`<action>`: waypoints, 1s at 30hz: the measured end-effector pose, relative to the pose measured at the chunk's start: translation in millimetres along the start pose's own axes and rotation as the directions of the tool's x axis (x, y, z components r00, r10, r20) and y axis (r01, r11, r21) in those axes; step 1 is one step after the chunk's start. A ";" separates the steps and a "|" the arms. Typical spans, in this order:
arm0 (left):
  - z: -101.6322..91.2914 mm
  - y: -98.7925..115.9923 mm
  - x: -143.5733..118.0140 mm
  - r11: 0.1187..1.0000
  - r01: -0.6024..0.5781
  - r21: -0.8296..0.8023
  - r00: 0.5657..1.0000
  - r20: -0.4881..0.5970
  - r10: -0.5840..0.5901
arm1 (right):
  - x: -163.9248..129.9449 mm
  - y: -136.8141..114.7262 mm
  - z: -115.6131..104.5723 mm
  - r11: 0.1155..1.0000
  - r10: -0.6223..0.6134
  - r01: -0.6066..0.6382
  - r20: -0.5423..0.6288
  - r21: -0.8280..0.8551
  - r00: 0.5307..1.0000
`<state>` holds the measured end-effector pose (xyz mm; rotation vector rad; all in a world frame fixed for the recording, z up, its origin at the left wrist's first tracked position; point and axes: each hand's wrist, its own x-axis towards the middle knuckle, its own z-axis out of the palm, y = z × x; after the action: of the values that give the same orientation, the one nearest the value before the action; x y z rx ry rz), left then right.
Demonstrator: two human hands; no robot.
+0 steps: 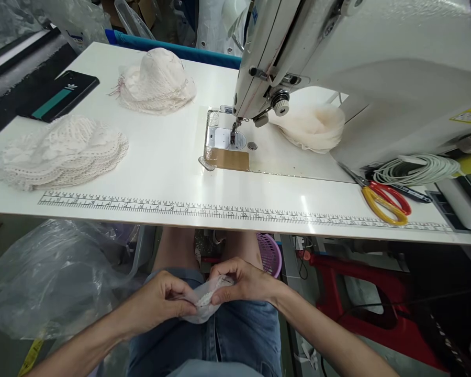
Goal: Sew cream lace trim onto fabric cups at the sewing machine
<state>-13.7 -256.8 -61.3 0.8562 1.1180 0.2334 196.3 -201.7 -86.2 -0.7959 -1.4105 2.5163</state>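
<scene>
Above my lap, a small piece of sheer white fabric with a lace edge point(206, 299) is stretched between my two hands. My left hand point(167, 298) pinches its left side between thumb and fingers. On the other side, my right hand point(239, 283) grips the lace part, thumb on top. Both hands are below the front edge of the sewing table point(160, 173). A stack of white lace pieces point(63, 152) lies at the table's left, and a second lace pile point(159, 84) sits farther back. Cream fabric pieces point(314, 125) rest under the sewing machine's arm.
The sewing machine point(290, 52) stands at the right, its needle over the metal plate. Yellow and red scissors point(382, 201) and a coiled white cord point(418, 168) lie near it. A black phone point(63, 94) is at the back left. Plastic bags point(58, 277) hang below left.
</scene>
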 end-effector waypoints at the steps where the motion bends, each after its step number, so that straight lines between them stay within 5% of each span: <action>1: 0.1 0.1 -0.1 1.000 0.004 0.000 1.000 0.001 -0.004 | -0.3 -0.1 0.5 1.000 0.004 -0.004 0.003 -0.002 1.000; 9: 0.9 -4.5 -3.1 0.999 0.014 0.041 0.999 -0.042 -0.012 | 1.1 1.8 6.7 0.993 -0.030 0.027 -0.022 -0.115 0.999; 20: -7.3 -2.2 -9.8 0.999 -0.041 0.027 0.992 0.124 0.037 | -1.9 4.9 1.9 0.998 -0.010 0.011 0.019 -0.066 1.000; 30: -10.6 -3.1 -14.4 0.999 -0.023 0.047 0.995 0.097 0.018 | -2.5 9.6 0.4 0.998 0.030 -0.030 -0.002 -0.055 1.000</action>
<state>-30.0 -261.9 -55.3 0.9128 1.0280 0.1809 199.5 -208.3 -93.1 -0.8345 -1.4843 2.5089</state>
